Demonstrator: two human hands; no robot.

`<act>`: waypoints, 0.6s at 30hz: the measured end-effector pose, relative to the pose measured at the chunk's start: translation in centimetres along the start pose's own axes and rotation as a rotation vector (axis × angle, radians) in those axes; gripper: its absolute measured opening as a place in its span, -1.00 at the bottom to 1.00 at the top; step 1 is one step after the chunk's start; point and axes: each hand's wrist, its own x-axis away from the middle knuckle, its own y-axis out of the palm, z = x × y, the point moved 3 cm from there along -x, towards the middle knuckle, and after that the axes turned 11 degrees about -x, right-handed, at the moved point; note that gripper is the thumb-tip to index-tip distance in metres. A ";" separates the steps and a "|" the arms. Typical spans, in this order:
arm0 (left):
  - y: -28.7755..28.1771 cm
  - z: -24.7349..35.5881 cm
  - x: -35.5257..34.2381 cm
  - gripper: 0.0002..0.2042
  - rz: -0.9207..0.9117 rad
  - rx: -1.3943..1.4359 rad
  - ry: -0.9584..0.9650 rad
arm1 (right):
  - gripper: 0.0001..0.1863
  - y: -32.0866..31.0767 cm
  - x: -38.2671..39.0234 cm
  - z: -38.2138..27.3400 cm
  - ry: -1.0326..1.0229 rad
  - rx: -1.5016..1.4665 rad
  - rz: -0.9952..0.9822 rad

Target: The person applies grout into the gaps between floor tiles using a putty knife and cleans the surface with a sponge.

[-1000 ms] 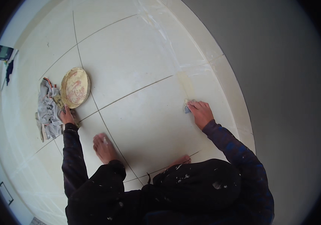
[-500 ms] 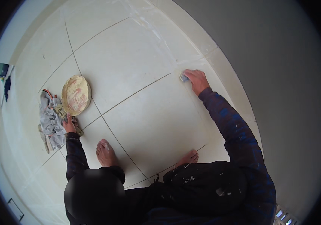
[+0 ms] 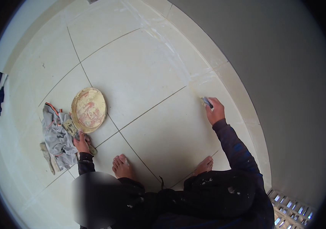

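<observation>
My right hand (image 3: pixel 216 110) is closed round a small blue-grey scraper (image 3: pixel 208 102) with cream paste on its edge. It is low over the pale tiled floor (image 3: pixel 159 126), just past the end of a dark joint line. On the left, my left hand (image 3: pixel 81 145) is closed round the middle of a paste-smeared putty knife (image 3: pixel 70 127); its handle end shows beyond my fingers. A round shallow pan (image 3: pixel 89 108), coated inside with cream and pinkish paste, sits right beside it. Under and beside that hand lies a crumpled grey cloth (image 3: pixel 58 139) with orange-and-black trim.
A paste-crusted tool (image 3: pixel 47 158) lies left of the cloth. Along the right runs a pale tile skirting (image 3: pixel 243 103) below a grey wall (image 3: pixel 285 99). A slatted crate (image 3: pixel 290 210) stands at lower right. My bare feet (image 3: pixel 123 166) are on the tiles.
My right hand and the scraper have drawn back toward me, away from the joint line's end. The whole view has shifted slightly. My left hand stays by the pan.
</observation>
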 end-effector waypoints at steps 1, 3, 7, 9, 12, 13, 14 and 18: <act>0.5 0.7 0.5 -0.71 -0.001 -0.024 -0.005 | -0.69 1.7 -2.1 -0.3 -0.042 0.062 0.056; 0.8 1.4 0.8 -0.70 -0.024 -0.029 -0.013 | -0.72 4.8 -5.6 -0.7 -0.109 0.198 0.107; 1.3 0.7 0.4 -0.68 -0.058 -0.032 0.004 | -0.73 8.3 -7.2 -1.1 0.008 0.392 0.067; 0.7 0.7 0.7 -0.69 -0.047 -0.047 0.007 | -0.73 10.8 -6.2 -2.7 0.013 0.512 0.034; 0.3 1.5 1.2 -0.69 -0.045 -0.060 -0.026 | -0.72 13.2 -4.4 -5.2 0.036 0.480 -0.011; 0.5 1.2 1.3 -0.69 -0.040 -0.059 -0.033 | -0.73 13.3 -4.2 -6.0 0.008 0.453 -0.030; 0.4 0.8 1.2 -0.71 -0.020 -0.032 0.002 | -0.73 13.9 -3.4 -6.8 0.011 0.452 -0.038; 0.3 1.1 1.4 -0.71 -0.030 -0.004 -0.076 | -0.77 16.6 -0.8 -11.2 -0.137 0.295 -0.097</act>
